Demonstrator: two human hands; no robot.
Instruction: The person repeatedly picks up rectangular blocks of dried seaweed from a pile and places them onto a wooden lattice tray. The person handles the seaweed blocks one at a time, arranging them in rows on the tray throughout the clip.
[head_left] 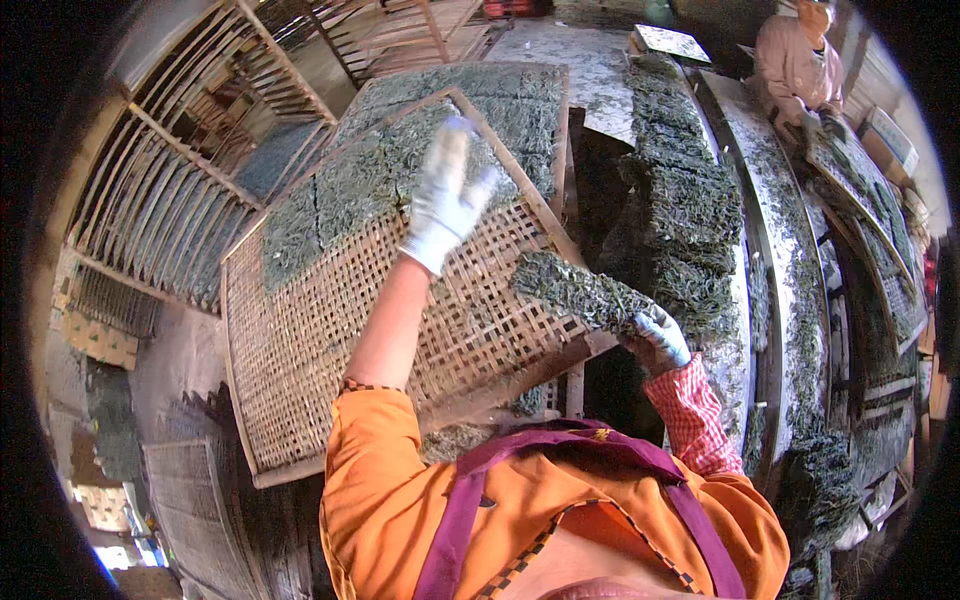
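My left hand (445, 205), in a pale work glove, is over the far part of a woven bamboo tray (400, 320). Its fingers are stretched out and slightly blurred, and nothing shows in them. Beneath and around it, a mat of dark green shredded leaves (345, 195) covers the tray's far side; the near side is bare weave. My right hand (658, 340), also gloved, grips one end of a slab of the same shredded leaves (580, 288). That slab reaches leftward over the tray's right edge.
Right of the tray, a long row of shredded-leaf slabs (690, 225) lies on a bench. A co-worker (800, 65) stands at the far right beside another loaded tray (865, 190). Another leaf-covered tray (520, 95) lies behind mine. Wooden racks with slats (165, 205) stand at the left.
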